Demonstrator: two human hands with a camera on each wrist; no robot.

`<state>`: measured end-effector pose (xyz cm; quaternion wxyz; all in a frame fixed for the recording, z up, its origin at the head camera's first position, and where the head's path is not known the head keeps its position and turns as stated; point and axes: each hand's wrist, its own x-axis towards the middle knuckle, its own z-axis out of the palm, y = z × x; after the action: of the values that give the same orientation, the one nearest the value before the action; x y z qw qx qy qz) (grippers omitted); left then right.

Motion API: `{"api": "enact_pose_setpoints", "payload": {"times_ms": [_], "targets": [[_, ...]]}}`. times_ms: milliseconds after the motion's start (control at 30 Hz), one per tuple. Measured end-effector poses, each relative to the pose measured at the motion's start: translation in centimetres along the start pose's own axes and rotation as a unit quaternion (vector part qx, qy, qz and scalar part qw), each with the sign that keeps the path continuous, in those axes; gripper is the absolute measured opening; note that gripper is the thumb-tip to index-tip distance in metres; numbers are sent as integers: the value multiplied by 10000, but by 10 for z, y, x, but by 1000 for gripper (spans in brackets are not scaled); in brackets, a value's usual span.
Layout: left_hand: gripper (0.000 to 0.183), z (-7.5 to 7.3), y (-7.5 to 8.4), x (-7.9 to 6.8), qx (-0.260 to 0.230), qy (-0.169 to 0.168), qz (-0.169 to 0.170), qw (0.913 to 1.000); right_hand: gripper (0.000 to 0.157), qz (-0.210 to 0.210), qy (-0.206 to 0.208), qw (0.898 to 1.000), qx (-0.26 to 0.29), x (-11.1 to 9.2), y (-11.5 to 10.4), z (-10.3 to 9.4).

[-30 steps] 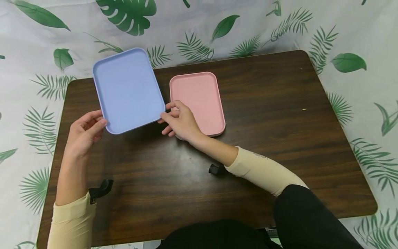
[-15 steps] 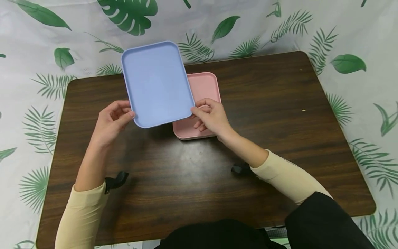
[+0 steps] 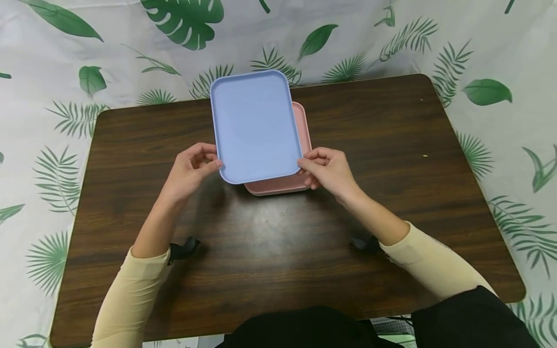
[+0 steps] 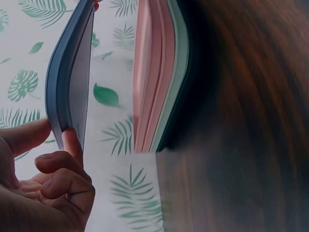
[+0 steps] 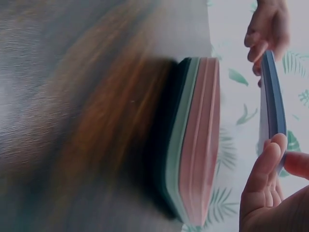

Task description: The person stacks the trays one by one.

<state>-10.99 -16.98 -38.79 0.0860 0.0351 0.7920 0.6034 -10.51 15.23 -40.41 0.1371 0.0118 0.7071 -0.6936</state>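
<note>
A blue rectangular tray (image 3: 256,125) with rounded corners is held up between both hands. At its near left corner my left hand (image 3: 191,169) pinches the rim, thumb on top and fingers beneath. My right hand (image 3: 328,171) pinches the near right corner the same way. Below the blue tray stands a stack of trays (image 3: 278,186), mostly covered by it in the head view. Both wrist views show pink trays (image 4: 154,72) on top and a pale green tray (image 5: 178,145) under them. A gap separates the blue tray from the stack there.
The dark wood-grain table (image 3: 391,159) bears the stack near its far edge. Behind and around hangs a white cloth (image 3: 370,29) printed with green leaves. A black wrist mount (image 3: 184,247) sticks out from the left forearm.
Both hands have carried the blue tray to the right, from left of the pink stack to over it. The tray now stands straighter and covers most of the stack in the head view.
</note>
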Motion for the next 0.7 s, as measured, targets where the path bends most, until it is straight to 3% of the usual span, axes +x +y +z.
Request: {"api": "enact_pose_setpoints", "payload": {"times_ms": [333, 700], "targets": [[29, 25, -7, 7, 360, -157, -79, 9992, 25, 210, 60, 9990, -390, -12, 17, -23], [29, 38, -14, 15, 566, -280, -301, 9975, 25, 195, 144, 9984, -517, -12, 26, -30]]}}
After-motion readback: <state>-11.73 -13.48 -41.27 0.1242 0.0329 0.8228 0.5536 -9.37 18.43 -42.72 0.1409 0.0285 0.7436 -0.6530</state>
